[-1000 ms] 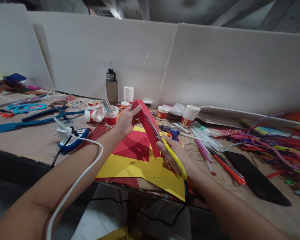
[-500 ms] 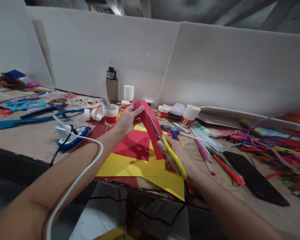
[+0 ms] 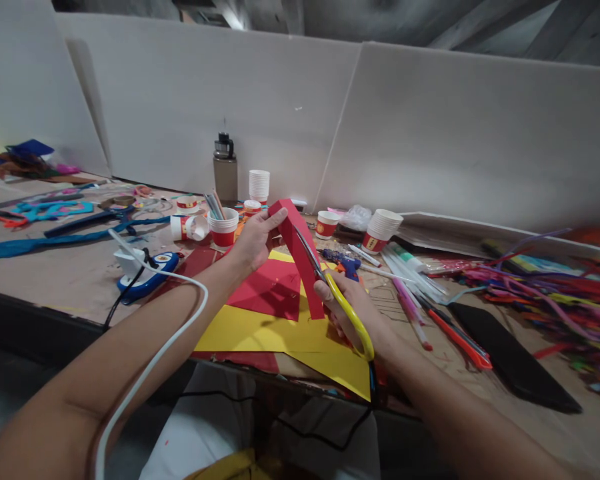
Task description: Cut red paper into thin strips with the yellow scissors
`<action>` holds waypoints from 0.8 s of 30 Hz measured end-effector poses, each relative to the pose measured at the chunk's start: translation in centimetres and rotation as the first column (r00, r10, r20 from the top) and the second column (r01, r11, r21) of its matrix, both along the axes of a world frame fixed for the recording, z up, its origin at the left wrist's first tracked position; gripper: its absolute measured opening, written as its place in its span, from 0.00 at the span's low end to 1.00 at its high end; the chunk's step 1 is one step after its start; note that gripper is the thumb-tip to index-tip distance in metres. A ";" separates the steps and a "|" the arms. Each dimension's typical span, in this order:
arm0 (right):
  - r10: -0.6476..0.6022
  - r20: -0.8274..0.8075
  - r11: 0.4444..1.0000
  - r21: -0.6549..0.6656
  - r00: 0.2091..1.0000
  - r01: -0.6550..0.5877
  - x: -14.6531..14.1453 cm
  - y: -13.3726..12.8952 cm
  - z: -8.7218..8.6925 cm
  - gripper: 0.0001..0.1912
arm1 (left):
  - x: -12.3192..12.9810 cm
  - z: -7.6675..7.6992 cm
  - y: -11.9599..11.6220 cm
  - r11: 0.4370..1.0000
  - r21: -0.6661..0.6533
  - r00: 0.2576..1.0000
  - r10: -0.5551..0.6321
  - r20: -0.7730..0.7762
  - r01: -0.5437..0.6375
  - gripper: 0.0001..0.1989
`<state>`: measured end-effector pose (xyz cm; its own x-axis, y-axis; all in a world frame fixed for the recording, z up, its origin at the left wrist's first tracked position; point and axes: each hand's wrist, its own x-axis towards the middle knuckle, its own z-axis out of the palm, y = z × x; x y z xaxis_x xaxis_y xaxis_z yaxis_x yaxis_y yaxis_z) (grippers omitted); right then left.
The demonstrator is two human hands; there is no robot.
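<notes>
My left hand (image 3: 260, 238) pinches the upper end of a red paper strip (image 3: 293, 227), thumb on top. The strip slants down to the right above the table. In my right hand (image 3: 347, 300) are scissors with yellow handles (image 3: 349, 310); their metal blades lie along the strip and point up toward my left hand. Whether the blades are parted is hard to see. Below, a red paper sheet (image 3: 267, 290) rests on yellow paper (image 3: 245, 331) at the table's front edge.
A white cable (image 3: 160, 340) runs across my left forearm from a blue power strip (image 3: 150, 283). Paper cups (image 3: 380, 230), a cup of pencils (image 3: 223, 230) and a bottle (image 3: 225, 170) stand behind. On the right lie a glue gun (image 3: 345, 263), a black phone-like slab (image 3: 515, 357) and colourful pipe cleaners (image 3: 545, 293).
The red strip and scissors have shifted very slightly against each other, with the strip's lower end a bit further left. Both hands keep their hold.
</notes>
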<state>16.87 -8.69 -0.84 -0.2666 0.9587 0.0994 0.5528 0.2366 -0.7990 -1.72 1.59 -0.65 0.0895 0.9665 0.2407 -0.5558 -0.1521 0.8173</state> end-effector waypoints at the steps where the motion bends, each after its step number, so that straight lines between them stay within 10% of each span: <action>1: 0.011 0.014 1.000 0.016 1.000 -0.011 0.0 0.0 0.0 0.21 | 0.0 0.0 0.1 1.000 0.004 1.000 0.009 0.011 -0.009 0.15; 24: 0.030 0.137 0.982 0.181 0.990 -0.055 0.2 0.1 -0.2 0.19 | 0.2 -0.1 -0.1 1.000 0.009 1.000 -0.001 0.002 0.001 0.14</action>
